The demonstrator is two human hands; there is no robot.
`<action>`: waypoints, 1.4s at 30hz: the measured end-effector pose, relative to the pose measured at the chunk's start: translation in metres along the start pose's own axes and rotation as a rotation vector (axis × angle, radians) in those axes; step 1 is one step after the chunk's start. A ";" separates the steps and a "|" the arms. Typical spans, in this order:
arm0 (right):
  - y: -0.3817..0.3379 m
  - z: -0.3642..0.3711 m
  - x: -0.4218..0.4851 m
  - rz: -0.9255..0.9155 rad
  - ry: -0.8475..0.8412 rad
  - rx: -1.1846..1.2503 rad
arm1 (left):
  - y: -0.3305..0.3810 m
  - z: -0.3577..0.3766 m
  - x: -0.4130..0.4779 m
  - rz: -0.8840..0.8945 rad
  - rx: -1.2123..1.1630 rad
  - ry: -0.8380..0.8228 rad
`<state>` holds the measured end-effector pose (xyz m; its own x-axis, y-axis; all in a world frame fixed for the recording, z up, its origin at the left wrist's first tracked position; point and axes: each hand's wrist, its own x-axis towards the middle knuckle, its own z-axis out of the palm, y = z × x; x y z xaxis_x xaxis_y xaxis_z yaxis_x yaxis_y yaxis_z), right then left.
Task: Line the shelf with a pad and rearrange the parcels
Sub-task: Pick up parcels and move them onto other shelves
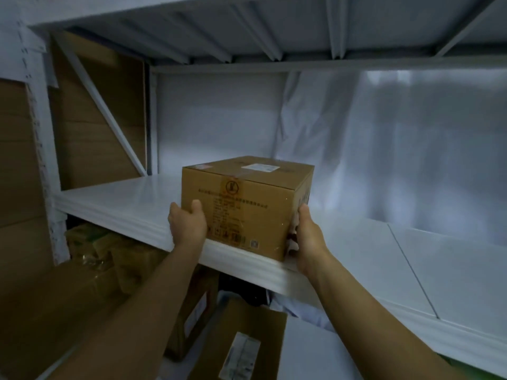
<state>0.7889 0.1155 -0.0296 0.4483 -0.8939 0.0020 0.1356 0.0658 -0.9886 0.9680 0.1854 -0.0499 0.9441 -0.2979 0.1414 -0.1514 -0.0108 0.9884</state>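
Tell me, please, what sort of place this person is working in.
Probably a storeroom or warehouse. White metal shelving runs in tiers. The left hand and right hand hold a taped, labelled cardboard parcel on it, and more cardboard boxes sit on the level below.

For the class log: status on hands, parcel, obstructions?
Left hand, right hand holding parcel sides. Parcel at shelf front edge. Nothing seen blocking behind it.
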 end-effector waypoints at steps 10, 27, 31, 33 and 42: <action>-0.015 -0.023 -0.003 0.061 -0.042 0.019 | 0.014 -0.006 0.002 -0.215 -0.321 -0.126; -0.020 -0.128 -0.145 0.287 -0.051 0.138 | 0.033 -0.087 -0.160 -0.380 -0.535 -0.314; -0.022 -0.149 -0.161 0.438 -0.153 0.100 | 0.028 -0.102 -0.189 -0.373 -0.502 -0.501; -0.021 -0.158 -0.172 0.444 -0.202 0.058 | 0.021 -0.109 -0.199 -0.395 -0.475 -0.576; 0.047 -0.179 -0.239 0.418 -0.322 -0.068 | -0.024 -0.153 -0.233 -0.486 -0.287 -0.743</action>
<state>0.5305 0.2528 -0.1037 0.7017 -0.6157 -0.3585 -0.1656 0.3484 -0.9226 0.7969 0.4011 -0.0979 0.4397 -0.8581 -0.2653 0.3833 -0.0879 0.9194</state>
